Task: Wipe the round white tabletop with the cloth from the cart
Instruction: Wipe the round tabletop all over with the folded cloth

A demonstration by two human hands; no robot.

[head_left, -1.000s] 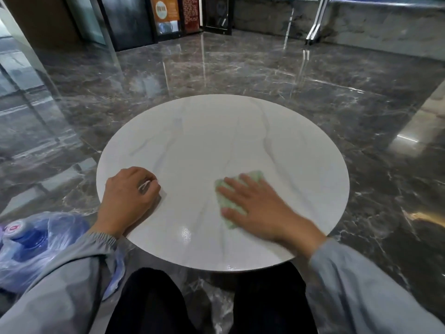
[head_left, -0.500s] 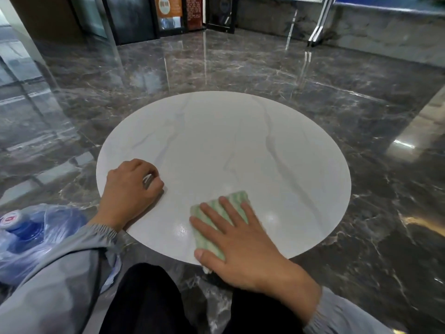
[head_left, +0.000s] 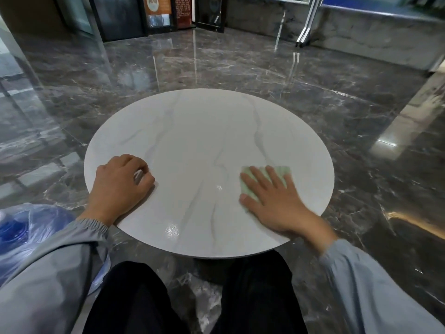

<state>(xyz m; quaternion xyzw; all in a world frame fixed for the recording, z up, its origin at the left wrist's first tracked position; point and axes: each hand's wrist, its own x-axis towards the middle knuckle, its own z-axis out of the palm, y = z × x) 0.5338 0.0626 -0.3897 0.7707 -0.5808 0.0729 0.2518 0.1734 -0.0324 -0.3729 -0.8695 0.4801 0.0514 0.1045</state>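
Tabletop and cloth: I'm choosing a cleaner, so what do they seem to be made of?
The tabletop looks like white marble or a marble-look slab, polished: grey veins run across it and it shows glossy highlights. The cloth under the right hand looks like a soft, pale green ribbed fabric, possibly microfibre; the exact fibre cannot be told.

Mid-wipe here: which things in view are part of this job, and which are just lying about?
Part of the job:
- round white tabletop
- green cloth, flat under the right hand
- left hand, curled, resting near the table's left edge

Just lying about:
- blue water jug in clear plastic wrap, on the floor at left
- signboards by the far wall
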